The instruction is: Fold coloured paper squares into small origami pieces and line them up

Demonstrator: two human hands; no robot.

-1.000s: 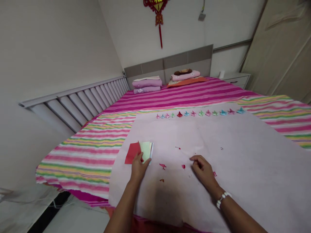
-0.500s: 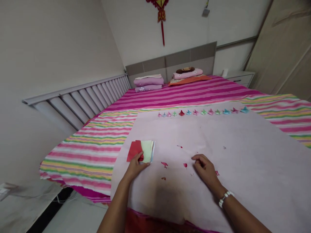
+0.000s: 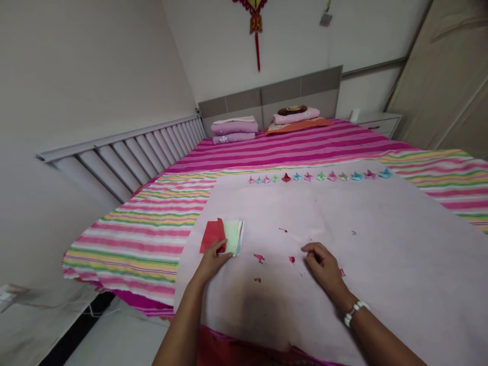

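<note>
My left hand (image 3: 211, 262) rests on a small stack of coloured paper squares (image 3: 231, 237), its fingertips pinching the near edge of the red sheet (image 3: 212, 235) that lies partly off the stack. My right hand (image 3: 323, 268) sits on the pale pink sheet (image 3: 381, 264) with its fingers curled and pinched; what they hold, if anything, is hidden. Small red paper scraps (image 3: 259, 258) lie between the two hands. A row of several small folded paper shapes (image 3: 320, 176) runs along the far edge of the sheet.
The pink sheet covers a bed with a striped cover (image 3: 152, 229). Folded bedding (image 3: 234, 130) and a pillow (image 3: 295, 118) lie at the headboard. A slatted rail (image 3: 125, 157) runs along the left wall. A bedside cabinet (image 3: 377, 123) stands at the back right.
The left hand has drawn back slightly toward the near edge of the paper stack, sliding the red sheet. The view shifted a little. The right hand has stayed put.
</note>
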